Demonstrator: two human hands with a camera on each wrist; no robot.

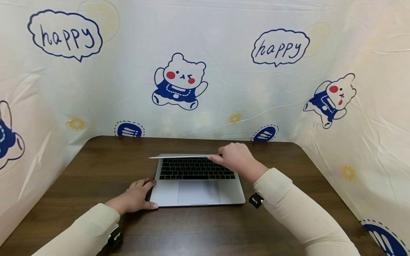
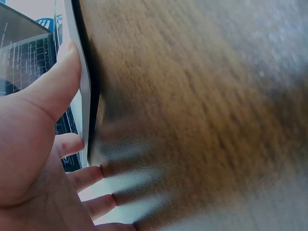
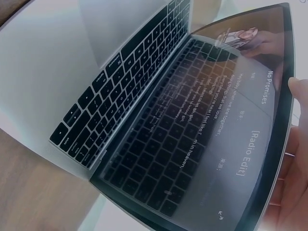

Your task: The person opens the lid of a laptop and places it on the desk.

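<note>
A silver laptop (image 1: 166,193) with black keys stands on the table, its lid (image 1: 180,156) tilted low over the keyboard. My right hand (image 1: 238,160) grips the lid's upper edge near its right end, thumb on the screen side and fingers behind. Lit lyrics text and a reflection of the keys show on the screen (image 3: 226,139) in the right wrist view. My left hand (image 1: 136,196) rests at the base's left edge with fingers spread. In the left wrist view its thumb (image 2: 62,79) lies along that edge, and the other fingers reach down beside it towards the tabletop.
The dark brown wooden table (image 1: 205,231) has rounded far corners. A pale curtain (image 1: 224,92) printed with bears, orange slices and "happy" bubbles hangs behind and along both sides. Small black devices (image 1: 256,200) are strapped at both wrists.
</note>
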